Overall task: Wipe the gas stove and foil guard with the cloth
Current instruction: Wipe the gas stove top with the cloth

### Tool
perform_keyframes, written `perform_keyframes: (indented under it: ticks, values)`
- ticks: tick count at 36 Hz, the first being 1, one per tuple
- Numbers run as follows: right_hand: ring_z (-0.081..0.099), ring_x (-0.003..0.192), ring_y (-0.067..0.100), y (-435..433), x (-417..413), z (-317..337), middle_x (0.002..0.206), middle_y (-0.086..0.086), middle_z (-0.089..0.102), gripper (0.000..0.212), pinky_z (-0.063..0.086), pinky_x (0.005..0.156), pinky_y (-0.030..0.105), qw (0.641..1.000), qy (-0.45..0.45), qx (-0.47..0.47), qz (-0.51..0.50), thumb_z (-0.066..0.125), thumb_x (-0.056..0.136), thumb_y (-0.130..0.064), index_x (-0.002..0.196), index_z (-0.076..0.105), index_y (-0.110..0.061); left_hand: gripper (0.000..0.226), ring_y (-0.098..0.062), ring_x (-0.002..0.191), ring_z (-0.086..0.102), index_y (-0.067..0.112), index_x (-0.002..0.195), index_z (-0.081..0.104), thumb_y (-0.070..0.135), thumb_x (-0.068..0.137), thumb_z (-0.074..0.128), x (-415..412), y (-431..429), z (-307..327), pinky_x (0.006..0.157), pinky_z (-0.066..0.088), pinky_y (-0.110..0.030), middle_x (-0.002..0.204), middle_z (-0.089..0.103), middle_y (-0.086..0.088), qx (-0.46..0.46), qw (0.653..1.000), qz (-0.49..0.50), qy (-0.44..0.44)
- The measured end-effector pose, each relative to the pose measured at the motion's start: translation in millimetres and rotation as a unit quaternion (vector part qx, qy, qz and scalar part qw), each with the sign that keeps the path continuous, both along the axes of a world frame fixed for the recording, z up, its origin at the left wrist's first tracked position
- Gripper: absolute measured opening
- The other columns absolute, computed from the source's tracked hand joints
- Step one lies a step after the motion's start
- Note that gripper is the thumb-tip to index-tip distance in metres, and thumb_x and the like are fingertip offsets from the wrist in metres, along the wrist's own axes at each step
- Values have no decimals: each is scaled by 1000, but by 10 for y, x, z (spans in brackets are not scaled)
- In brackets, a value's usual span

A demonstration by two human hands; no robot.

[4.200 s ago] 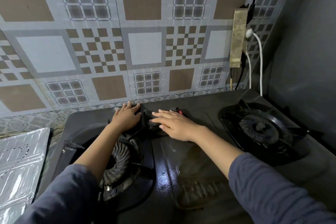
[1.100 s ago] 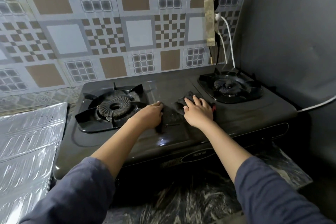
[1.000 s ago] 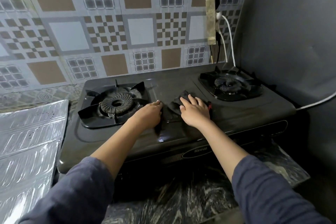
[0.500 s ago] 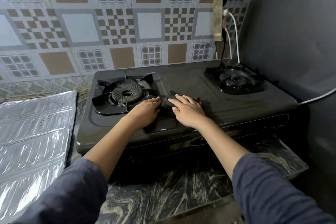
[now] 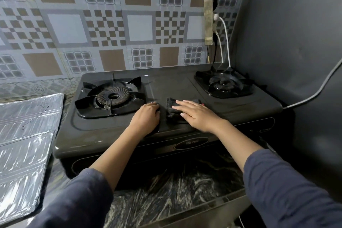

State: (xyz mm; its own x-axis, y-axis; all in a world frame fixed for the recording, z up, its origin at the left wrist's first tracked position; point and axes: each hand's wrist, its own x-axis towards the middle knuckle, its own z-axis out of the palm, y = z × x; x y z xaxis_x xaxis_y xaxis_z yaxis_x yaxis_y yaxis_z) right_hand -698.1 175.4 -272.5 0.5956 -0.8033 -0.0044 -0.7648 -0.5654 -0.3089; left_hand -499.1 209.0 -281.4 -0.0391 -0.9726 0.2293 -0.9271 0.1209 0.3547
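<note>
A person in dark blue long sleeves leans over a black two-burner gas stove [image 5: 185, 83] set on a dark marbled countertop [image 5: 166, 196] against a wall of patterned tiles [image 5: 103, 24]. The right hand [image 5: 196, 114] lies flat, fingers spread, on a dark cloth [image 5: 171, 109] that rests on the stove's top panel between the two burners, near the front edge; the palm presses down on the cloth rather than clutching it. The left hand [image 5: 146, 116] sits just beside the cloth, on the panel next to the left burner [image 5: 112, 96], its fingers curled under; whether it holds an edge of the cloth cannot be told. The right burner [image 5: 223, 84] stands well apart, near the grey side wall. A silver foil guard [image 5: 26, 139] lies flat on the counter to the left of the stove, touching neither hand. A power strip [image 5: 208, 22] with white cables [image 5: 225, 39] hangs on the tiles behind the right burner.
</note>
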Motion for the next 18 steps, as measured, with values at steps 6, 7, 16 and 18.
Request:
perform_keyframes:
  ticks: [6, 7, 16, 18]
  values:
    - [13, 144, 10, -154, -317, -16, 156, -13, 19, 43, 11, 115, 33, 999, 13, -17, -44, 30, 101, -33, 143, 29, -37, 33, -30, 122, 51, 3, 119, 59, 15, 93, 42, -307, -154, 73, 99, 38, -34, 134, 54, -11, 16, 1000, -6, -12]
    - [13, 144, 11, -184, -379, -29, 156, -13, 19, 43, 12, 116, 33, 999, 14, -18, -48, 30, 101, -34, 143, 29, -37, 33, -31, 122, 50, 4, 120, 58, 16, 94, 42, -350, -185, 84, 99, 39, -35, 136, 53, -10, 24, 1000, -6, -13]
    - [16, 143, 10, -305, -998, -32, 155, -13, 22, 42, 16, 114, 37, 997, 13, -20, -78, 30, 100, -35, 143, 30, -37, 35, -31, 123, 49, 7, 125, 57, 17, 94, 44, -774, -426, 157, 101, 38, -36, 136, 53, -8, 53, 998, -22, -9]
    - [19, 143, 11, -350, -1161, -43, 154, -12, 24, 42, 18, 113, 35, 996, 9, -27, -79, 31, 100, -34, 142, 32, -36, 37, -30, 126, 47, 10, 129, 54, 17, 94, 44, -888, -507, 156, 103, 37, -35, 140, 50, -6, 59, 998, -34, -7]
